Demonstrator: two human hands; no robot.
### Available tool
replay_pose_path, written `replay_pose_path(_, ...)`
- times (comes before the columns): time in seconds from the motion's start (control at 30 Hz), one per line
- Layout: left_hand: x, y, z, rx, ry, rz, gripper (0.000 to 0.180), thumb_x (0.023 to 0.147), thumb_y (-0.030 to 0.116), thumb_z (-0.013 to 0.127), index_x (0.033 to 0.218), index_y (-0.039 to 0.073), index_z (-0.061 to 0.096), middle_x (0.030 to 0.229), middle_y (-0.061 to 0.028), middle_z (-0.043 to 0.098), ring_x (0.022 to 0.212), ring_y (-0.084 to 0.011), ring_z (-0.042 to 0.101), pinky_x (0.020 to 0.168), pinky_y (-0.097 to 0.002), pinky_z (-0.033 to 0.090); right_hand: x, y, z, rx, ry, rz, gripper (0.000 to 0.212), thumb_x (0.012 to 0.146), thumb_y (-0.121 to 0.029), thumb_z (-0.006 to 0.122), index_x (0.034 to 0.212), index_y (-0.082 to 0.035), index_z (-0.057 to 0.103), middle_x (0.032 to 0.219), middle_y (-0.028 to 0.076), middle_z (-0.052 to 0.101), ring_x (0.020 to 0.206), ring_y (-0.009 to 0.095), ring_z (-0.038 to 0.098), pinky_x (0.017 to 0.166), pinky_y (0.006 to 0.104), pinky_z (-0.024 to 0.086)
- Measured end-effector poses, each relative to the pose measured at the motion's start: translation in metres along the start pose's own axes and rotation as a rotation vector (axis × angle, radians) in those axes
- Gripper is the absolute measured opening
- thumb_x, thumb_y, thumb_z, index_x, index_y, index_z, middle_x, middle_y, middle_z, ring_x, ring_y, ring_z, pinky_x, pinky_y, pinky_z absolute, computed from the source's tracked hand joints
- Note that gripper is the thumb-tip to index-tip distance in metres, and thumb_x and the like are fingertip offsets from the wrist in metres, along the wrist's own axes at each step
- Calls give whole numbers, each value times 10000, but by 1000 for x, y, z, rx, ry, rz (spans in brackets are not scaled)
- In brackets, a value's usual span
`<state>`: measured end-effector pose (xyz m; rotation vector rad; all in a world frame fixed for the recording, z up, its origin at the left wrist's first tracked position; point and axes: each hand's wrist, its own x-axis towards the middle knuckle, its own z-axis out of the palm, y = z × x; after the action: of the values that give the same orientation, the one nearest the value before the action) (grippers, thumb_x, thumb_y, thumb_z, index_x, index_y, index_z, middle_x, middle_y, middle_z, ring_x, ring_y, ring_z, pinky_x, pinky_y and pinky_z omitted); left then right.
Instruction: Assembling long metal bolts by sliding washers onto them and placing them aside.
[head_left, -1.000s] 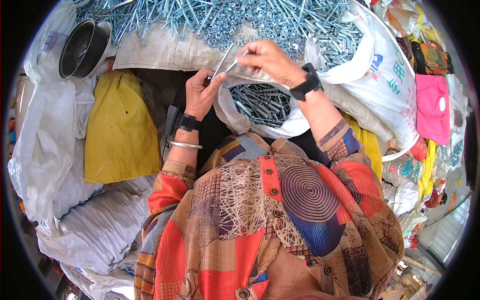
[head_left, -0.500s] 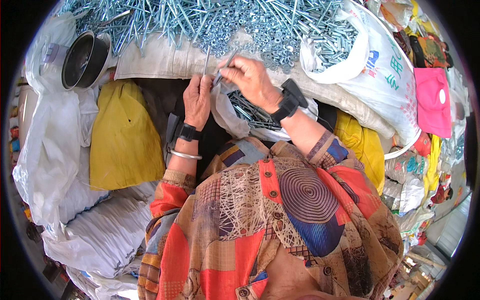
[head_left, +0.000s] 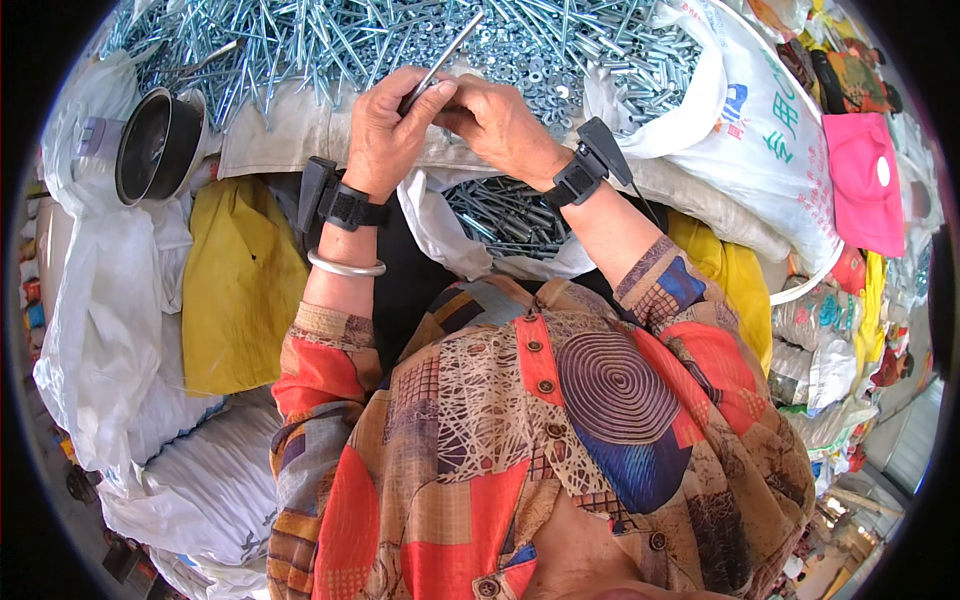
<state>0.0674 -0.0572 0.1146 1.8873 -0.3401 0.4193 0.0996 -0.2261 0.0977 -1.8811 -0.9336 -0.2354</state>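
My left hand (head_left: pixel 385 130) is closed round the lower end of a long, thin metal rod (head_left: pixel 452 48), which slants up to the right. Against its thumb, the bent fingers of my right hand (head_left: pixel 505 118) are pinched together at the rod's lower end; whatever they grip is hidden. Just beyond both hands spreads a heap of long metal rods (head_left: pixel 300 50), with nuts and washers (head_left: pixel 500 68) at its middle. Below my hands, a white bag (head_left: pixel 440 232) stands open in front of my lap, holding many assembled-looking metal bolts (head_left: pixel 510 215).
Short metal tubes (head_left: pixel 650 70) spill from a large white sack (head_left: pixel 765 150) at the right. A black round pan (head_left: pixel 155 147) stands at the far left above yellow cloth (head_left: pixel 240 290) and white plastic sheeting (head_left: pixel 95 330). A pink bag (head_left: pixel 862 185) lies far right.
My hands have come together and moved up over the heap's near edge. Apart before, each with a metal piece, they now meet at one rod, which tilts up to the right.
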Motion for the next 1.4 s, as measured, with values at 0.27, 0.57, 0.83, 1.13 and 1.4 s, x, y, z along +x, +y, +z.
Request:
replay_pose_path(0.27, 7, 2, 8, 121, 24, -32, 179, 888, 189, 751, 882, 26, 679, 739, -6, 655, 666, -53, 531, 603, -230, 461, 0, 17, 5, -277, -7, 53, 260, 831, -207, 750, 978, -37, 618, 824, 129, 637, 781, 325, 660, 654, 386, 512)
replay_pose_path(0.57, 14, -7, 13, 171, 79, 30, 371, 835, 301, 801, 757, 39, 550, 585, -53, 497, 533, -139, 405, 497, -293, 397, -5, 14, 18, 62, 39, 205, 450, 788, -205, 771, 1166, -30, 601, 978, 173, 695, 945, 366, 674, 815, 413, 540)
replay_pose_path(0.83, 14, 2, 19, 148, 64, 23, 340, 857, 207, 781, 744, 26, 516, 606, -18, 466, 579, -98, 389, 518, -269, 381, -16, 18, 13, 514, 326, 333, 418, 1043, -295, 503, 1298, 34, 537, 894, 86, 692, 836, 151, 667, 834, 310, 523)
replay_pose_path(1.13, 13, -5, 17, 125, 71, 18, 358, 833, 259, 806, 757, 42, 532, 583, -32, 492, 550, -106, 396, 494, -283, 382, -20, 13, 12, 573, 231, 407, 598, 1069, -473, 335, 1355, 29, 492, 843, 60, 669, 984, 147, 621, 963, 315, 457)
replay_pose_path(1.4, 11, -2, 18, 112, 95, 37, 382, 830, 250, 809, 738, 40, 504, 574, -42, 469, 531, -123, 394, 489, -288, 373, -17, 10, 9, 406, 274, 354, 687, 1033, -538, 390, 1356, 62, 481, 769, 60, 629, 770, 172, 597, 867, 340, 461)
